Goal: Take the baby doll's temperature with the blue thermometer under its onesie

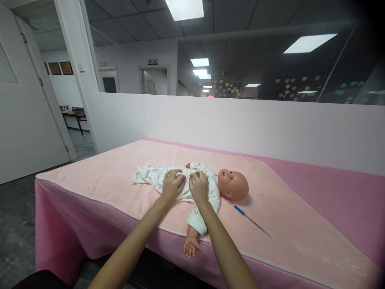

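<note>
A baby doll (231, 185) in a white patterned romper (150, 175) lies on its back on a light pink blanket (114, 176), head to the right. My left hand (172, 184) rests on the doll's belly with fingers curled into the romper fabric. My right hand (199, 186) sits on the doll's chest, fingers bent and pinching the cloth near the front opening. The doll's near arm (192, 237) hangs over the table's front edge.
A blue-capped thermometer (251, 220) lies on the blanket right of the doll. The table carries a darker pink cover (339, 192) and stands against a low white wall (240, 124). An open doorway (72, 120) is at the left.
</note>
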{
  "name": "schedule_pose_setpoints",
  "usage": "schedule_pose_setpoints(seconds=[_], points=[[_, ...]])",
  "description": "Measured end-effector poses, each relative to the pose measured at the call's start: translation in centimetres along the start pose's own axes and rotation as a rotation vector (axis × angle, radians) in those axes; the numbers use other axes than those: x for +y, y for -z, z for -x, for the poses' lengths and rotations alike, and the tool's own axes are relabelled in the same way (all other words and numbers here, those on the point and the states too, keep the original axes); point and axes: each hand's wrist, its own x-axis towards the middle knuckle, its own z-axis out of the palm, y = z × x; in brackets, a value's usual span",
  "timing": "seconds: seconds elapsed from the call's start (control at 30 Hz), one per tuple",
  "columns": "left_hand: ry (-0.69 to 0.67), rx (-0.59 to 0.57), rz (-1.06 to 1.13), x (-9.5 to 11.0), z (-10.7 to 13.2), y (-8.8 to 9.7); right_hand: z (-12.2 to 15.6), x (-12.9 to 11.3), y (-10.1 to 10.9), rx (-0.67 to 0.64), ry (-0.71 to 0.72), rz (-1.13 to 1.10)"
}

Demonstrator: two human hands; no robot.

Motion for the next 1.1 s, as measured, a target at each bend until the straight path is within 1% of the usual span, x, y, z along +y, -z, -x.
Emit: schedule_pose_setpoints(seconds=[0.1,0.3,0.47,0.63,0.7,0.77,0.83,0.87,0.93,1.0,1.1], points=[[0.008,-0.039,-0.027,0.1,-0.1,0.0,0.0,0.0,0.0,0.000,0.002,-0.005],[0.168,0.010,-0.060,-0.6,0.0,0.0,0.0,0.0,0.0,0.002,0.001,-0.020],[0.139,0.009,-0.037,-0.5,0.1,0.2,0.1,0.1,0.1,-0.002,-0.010,-0.032],[0.227,0.014,-0.081,-1.4,0.2,0.4,0.0,0.0,-0.1,-0.021,-0.019,-0.055],[0.223,0.012,-0.080,-1.8,0.2,0.5,0.2,-0.2,0.3,-0.054,-0.014,-0.083],[0.212,0.016,-0.067,-2.2,0.0,0.7,1.0,-0.3,1.5,-0.115,0.018,-0.115],[0.226,0.022,-0.057,-2.5,-0.2,0.7,2.5,0.4,3.5,-0.192,0.050,-0.131],[0.238,0.024,-0.054,-2.6,-0.2,0.7,3.6,1.2,4.8,-0.233,0.054,-0.124],[0.253,0.031,-0.060,-2.9,-0.4,0.5,6.2,3.5,7.7,-0.274,0.029,-0.067],[0.245,0.060,-0.087,-3.0,-0.6,0.4,8.7,6.7,10.8,-0.319,0.011,0.064],[0.216,0.133,-0.120,-2.3,-0.9,0.5,11.4,11.5,14.7,-0.331,-0.129,0.316]])
